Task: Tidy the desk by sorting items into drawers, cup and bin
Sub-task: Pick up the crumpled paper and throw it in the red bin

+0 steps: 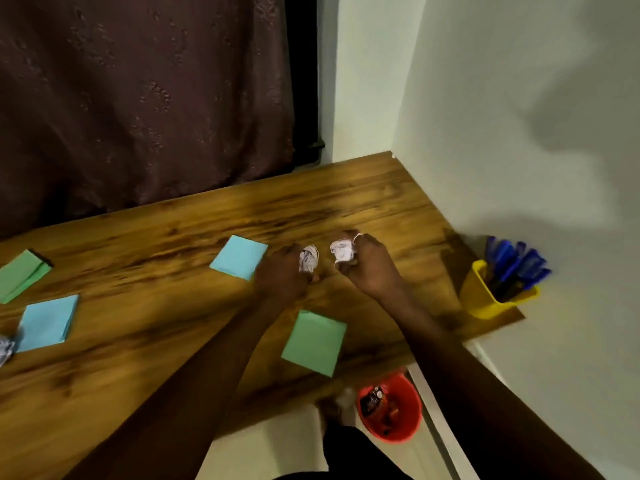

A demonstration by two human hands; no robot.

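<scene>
My left hand [282, 271] grips a crumpled paper ball [308, 258] just above the wooden desk [145, 344]. My right hand [367, 268] holds a second crumpled paper ball [341, 250] right beside it. Blue sticky-note pads lie behind my left hand [239, 256] and at the far left [48, 322]. Green pads lie near the front edge [314, 342] and at the left rear [21, 275]. A yellow cup [479, 296] full of blue pens [516, 268] stands at the desk's right end. A red bin [407, 420] sits on the floor below the desk edge.
Another crumpled paper [5, 348] peeks in at the left edge of the desk. The red bin holds some dark wrappers [372, 401]. A dark curtain [138, 98] hangs behind the desk and a pale wall [519, 133] closes off the right side.
</scene>
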